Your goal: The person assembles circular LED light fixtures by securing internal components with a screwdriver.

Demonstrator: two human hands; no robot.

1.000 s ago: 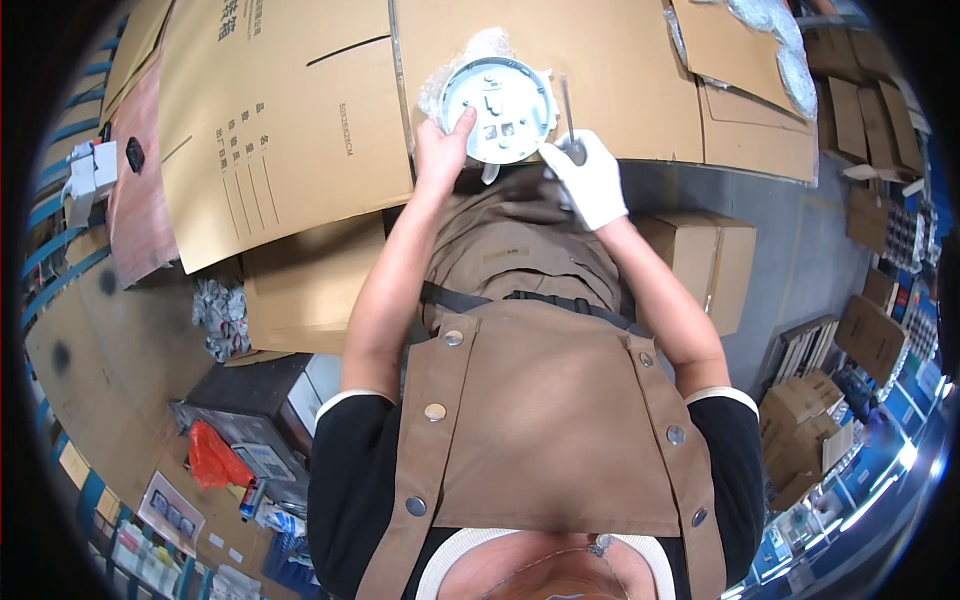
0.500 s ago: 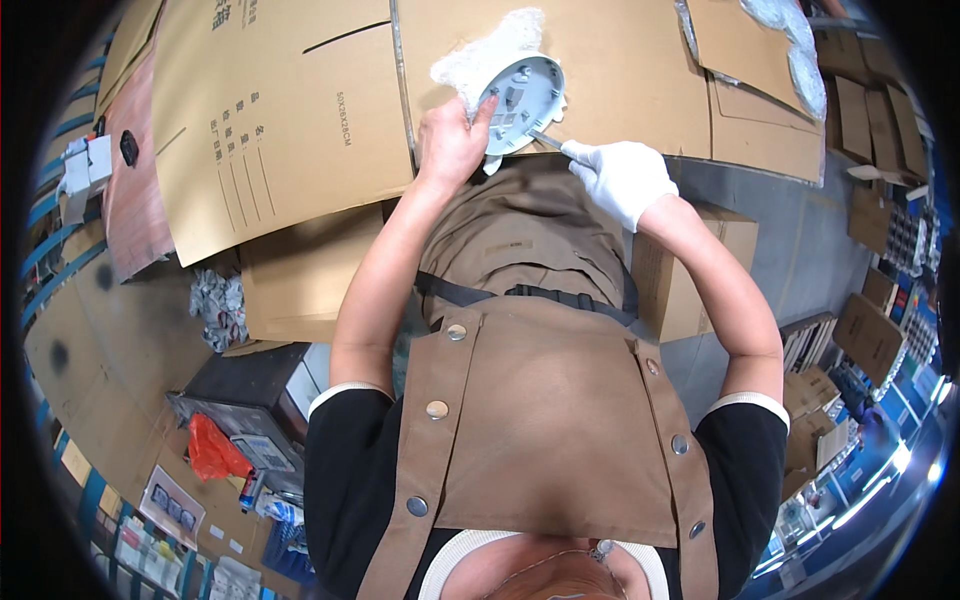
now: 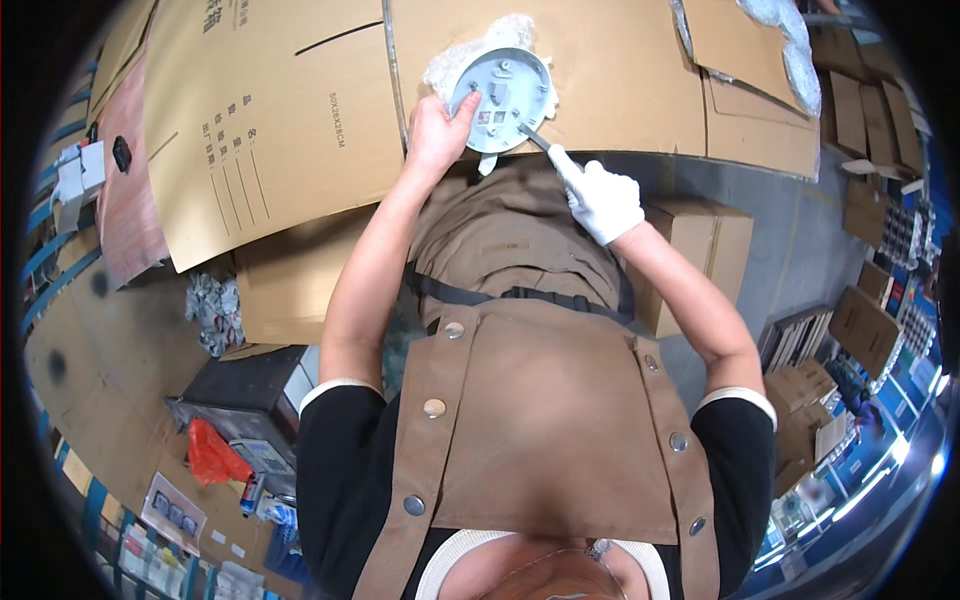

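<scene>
My bare left hand (image 3: 440, 135) is closed on the left edge of a round, pale grey plastic cover (image 3: 510, 85), thumb over its rim. The cover's hollow side faces up, showing small posts and raised fittings. Crumpled clear plastic wrap (image 3: 450, 62) lies under and behind it. In a white glove, my right hand (image 3: 605, 200) grips a slim hand tool with a grey metal blade (image 3: 537, 138). Its tip meets the inside of the cover near the lower right edge. Most of the tool's handle is hidden by the gloved fingers.
Flattened cardboard (image 3: 280, 120) covers the work surface, its front edge just below the cover. More cardboard with bubble wrap (image 3: 795, 60) lies at the far right. A closed carton (image 3: 695, 260) stands below on the right. At the lower left are a dark cabinet (image 3: 245, 390) and a red bag (image 3: 213, 452).
The cover has turned flatter, showing more of its inside, and shifted slightly left with my left hand. My right hand has moved left and down, and the tool now slants more steeply.
</scene>
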